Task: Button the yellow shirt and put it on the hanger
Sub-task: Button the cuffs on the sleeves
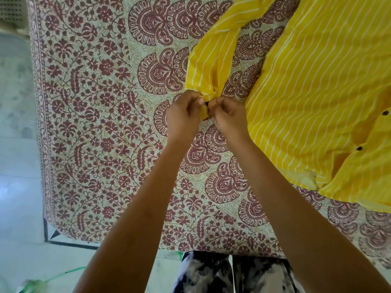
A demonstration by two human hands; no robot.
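The yellow shirt (306, 92) lies on the patterned bedsheet (101, 123). Both the left hand (184, 115) and right hand (227, 117) pinch its sleeve cuff (204, 113) around a black button (207, 103); holding the buttonhole taut should help.

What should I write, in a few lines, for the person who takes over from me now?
Left hand and right hand: both pinch the cuff of the shirt's sleeve, working a dark button there.
Shirt: lies on the patterned cloth, body to the right, sleeve stretched toward the hands.
Done: cannot tell; two front buttons show, and the front near the hem looks open.
Left: finish the cuff, button the front, hang the shirt. No hanger is in view.
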